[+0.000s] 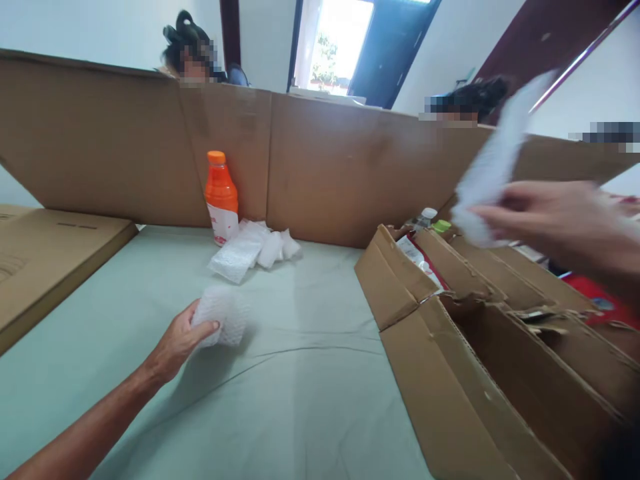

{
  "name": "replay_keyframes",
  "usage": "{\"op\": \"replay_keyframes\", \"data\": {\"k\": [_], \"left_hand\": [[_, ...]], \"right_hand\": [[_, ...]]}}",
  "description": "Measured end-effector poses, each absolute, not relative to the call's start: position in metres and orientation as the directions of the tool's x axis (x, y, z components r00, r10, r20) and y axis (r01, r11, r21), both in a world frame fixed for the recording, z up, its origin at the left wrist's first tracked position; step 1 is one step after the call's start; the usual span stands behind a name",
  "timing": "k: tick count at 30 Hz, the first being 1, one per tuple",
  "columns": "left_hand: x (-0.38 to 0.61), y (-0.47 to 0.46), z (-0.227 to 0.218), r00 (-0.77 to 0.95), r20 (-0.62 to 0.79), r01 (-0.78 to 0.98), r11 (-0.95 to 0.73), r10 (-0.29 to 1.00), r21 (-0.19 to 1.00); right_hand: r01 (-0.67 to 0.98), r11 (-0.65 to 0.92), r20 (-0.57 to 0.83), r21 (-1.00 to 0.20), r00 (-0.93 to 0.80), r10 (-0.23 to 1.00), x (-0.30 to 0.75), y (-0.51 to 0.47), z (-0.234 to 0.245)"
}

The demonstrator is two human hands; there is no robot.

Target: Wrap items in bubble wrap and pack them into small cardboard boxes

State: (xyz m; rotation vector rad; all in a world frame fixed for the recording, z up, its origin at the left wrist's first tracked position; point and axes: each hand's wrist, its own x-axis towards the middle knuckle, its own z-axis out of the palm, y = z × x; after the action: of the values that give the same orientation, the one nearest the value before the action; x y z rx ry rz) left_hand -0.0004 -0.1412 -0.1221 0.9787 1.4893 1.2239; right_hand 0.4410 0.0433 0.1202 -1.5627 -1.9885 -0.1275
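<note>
Fingers and thumb of my left hand (183,337) close on a folded piece of bubble wrap (225,317), held low over the pale green tablecloth (320,400). My right hand (545,210), blurred by motion, is raised above the cardboard boxes at the right. It pinches a long white strip of bubble wrap (493,157) that sticks up from the fingers. More bubble wrap pieces (243,250) lie in a small pile at the back of the table, against an orange bottle (221,193) with a white label.
A tall cardboard partition (330,167) runs along the back, with people's heads showing above it. Open cardboard boxes (430,387) with bottles and packets stand at the right. A flat cardboard box (55,260) lies at the left edge.
</note>
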Motion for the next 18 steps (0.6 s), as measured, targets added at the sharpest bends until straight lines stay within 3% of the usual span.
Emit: {"op": "replay_keyframes", "data": {"k": [5, 10, 14, 18], "left_hand": [[-0.024, -0.169, -0.129, -0.256, -0.188, -0.08, 0.173, 0.948, 0.982], [-0.062, -0.198, -0.144, -0.293, -0.261, -0.125, 0.233, 0.92, 0.964], [-0.093, -0.201, -0.144, -0.374, -0.296, -0.14, 0.262, 0.879, 0.955], [-0.095, -0.161, -0.121, -0.351, -0.215, -0.131, 0.179, 0.911, 0.975]], "right_hand": [[0.897, 0.369, 0.208, -0.244, -0.323, 0.923, 0.259, 0.058, 0.053], [0.843, 0.377, 0.047, -0.383, -0.39, 0.92, 0.139, 0.088, -0.032], [0.735, 0.418, -0.01, -0.534, -0.499, 0.866, 0.127, 0.085, -0.072], [0.637, 0.396, 0.055, -0.661, -0.485, 0.873, 0.168, 0.063, -0.106]]}}
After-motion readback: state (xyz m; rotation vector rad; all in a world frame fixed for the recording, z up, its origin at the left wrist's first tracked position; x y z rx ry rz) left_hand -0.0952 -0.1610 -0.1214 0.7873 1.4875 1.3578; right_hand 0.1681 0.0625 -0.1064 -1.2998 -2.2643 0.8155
